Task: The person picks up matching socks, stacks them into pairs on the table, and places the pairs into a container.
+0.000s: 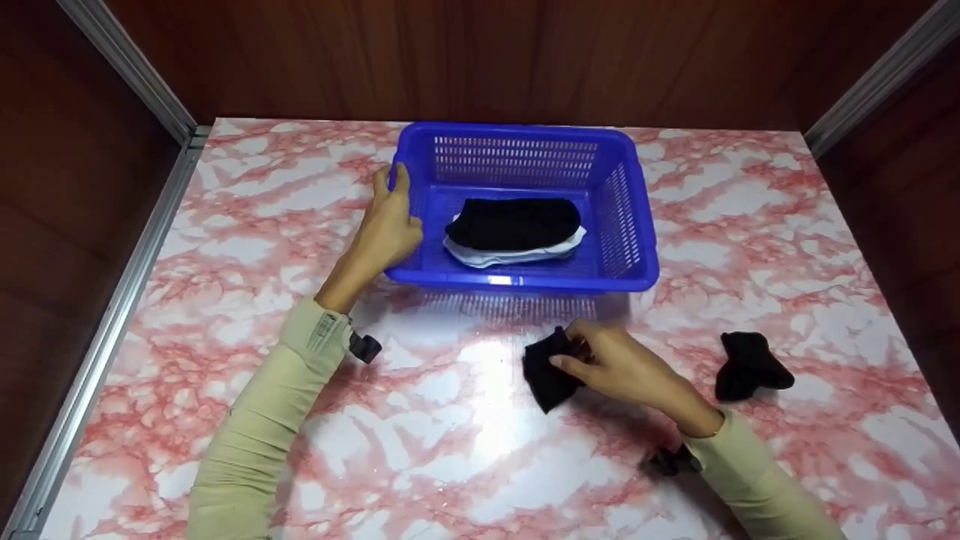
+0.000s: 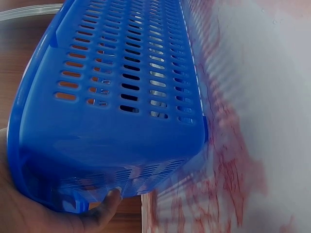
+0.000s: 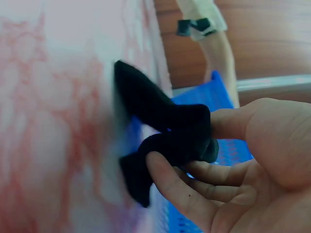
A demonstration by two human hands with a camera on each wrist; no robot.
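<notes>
My left hand point(image 1: 388, 229) grips the left rim of a blue plastic basket point(image 1: 525, 282); in the left wrist view the thumb point(image 2: 109, 204) lies against its perforated side. Inside the basket, a flat black sock point(image 1: 517, 223) rests on top of white socks point(image 1: 495, 257). In front of the basket, my right hand point(image 1: 622, 366) pinches a black sock point(image 1: 546, 371) between thumb and fingers. The right wrist view shows this sock point(image 3: 184, 124) folded over, its two ends hanging close to the tabletop. Right of that hand lies another crumpled black sock point(image 1: 750, 367).
The table point(image 1: 750, 225) has a red and white marbled top. Dark wooden panels point(image 1: 480, 60) enclose it at the back and sides, with metal strips point(image 1: 112, 322) along the left edge. Black straps with small devices point(image 1: 365, 348) sit at both wrists.
</notes>
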